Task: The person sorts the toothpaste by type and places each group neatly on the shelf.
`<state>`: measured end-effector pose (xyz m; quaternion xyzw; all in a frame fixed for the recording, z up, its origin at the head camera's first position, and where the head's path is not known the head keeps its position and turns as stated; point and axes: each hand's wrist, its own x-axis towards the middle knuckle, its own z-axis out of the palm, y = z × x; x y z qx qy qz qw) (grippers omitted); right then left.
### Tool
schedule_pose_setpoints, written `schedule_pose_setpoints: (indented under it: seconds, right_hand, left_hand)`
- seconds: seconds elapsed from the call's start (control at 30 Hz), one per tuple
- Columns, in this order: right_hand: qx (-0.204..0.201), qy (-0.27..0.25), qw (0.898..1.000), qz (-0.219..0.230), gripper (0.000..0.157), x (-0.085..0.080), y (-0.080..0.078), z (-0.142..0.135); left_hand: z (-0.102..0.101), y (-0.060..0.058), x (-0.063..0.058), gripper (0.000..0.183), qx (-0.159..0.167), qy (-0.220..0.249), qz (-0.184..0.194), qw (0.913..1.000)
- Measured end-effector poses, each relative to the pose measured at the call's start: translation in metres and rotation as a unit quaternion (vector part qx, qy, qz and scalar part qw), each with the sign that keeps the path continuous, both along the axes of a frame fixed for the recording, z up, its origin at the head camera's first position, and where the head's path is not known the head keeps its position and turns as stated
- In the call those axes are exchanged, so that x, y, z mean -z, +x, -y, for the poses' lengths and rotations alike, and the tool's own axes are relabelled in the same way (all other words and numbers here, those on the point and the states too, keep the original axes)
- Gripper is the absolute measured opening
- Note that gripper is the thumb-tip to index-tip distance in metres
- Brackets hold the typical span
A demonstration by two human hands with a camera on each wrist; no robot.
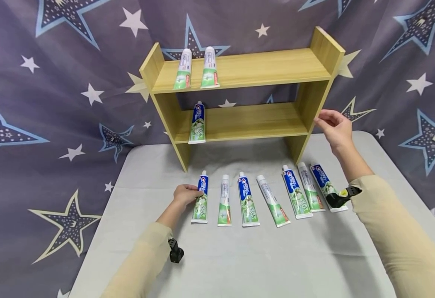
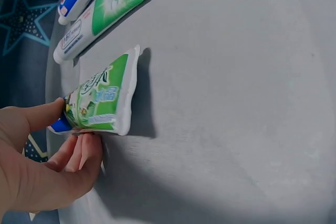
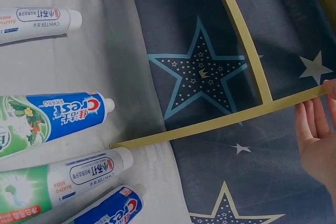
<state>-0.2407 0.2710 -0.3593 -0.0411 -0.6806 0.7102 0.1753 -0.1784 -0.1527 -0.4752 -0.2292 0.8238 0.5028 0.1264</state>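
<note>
Gingerly, a person's left hand pinches a blue-and-green plastic toothpaste tube between thumb and fingers near the left edge of a pale, cloth-covered worktop; the right hand has its fingers clamped on the right side panel of a two-tier, wood-grain shelf unit towards the back edge. A grip that light could, it seems, let the tube swivel or slip if lifted off-centre, while a hard right-hand tug might tip the unit. The tube looks plump and glossy, cap towards the back edge, white crimp slightly wavy.
</note>
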Motion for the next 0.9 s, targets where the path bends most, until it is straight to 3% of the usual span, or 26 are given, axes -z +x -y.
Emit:
schedule_pose_setpoints:
  seconds: [0.37,0.7,0.9]
  right_hand:
    - [0.001,-0.013,1.000,0.005,0.021,-0.001,-0.001,0.001]
    - [0.005,0.007,1.000,0.013,0.020,0.000,-0.002,0.000]
    - [-0.005,-0.022,1.000,0.000,0.022,0.002,-0.002,-0.001]
  left_hand:
    - [-0.008,0.003,0.002,0.035,0.029,-0.073,0.003,0.9969]
    - [-0.009,0.003,-0.002,0.036,0.049,-0.086,0.018,0.9949]
    - [-0.008,-0.001,-0.004,0.036,0.067,-0.086,0.036,0.9934]
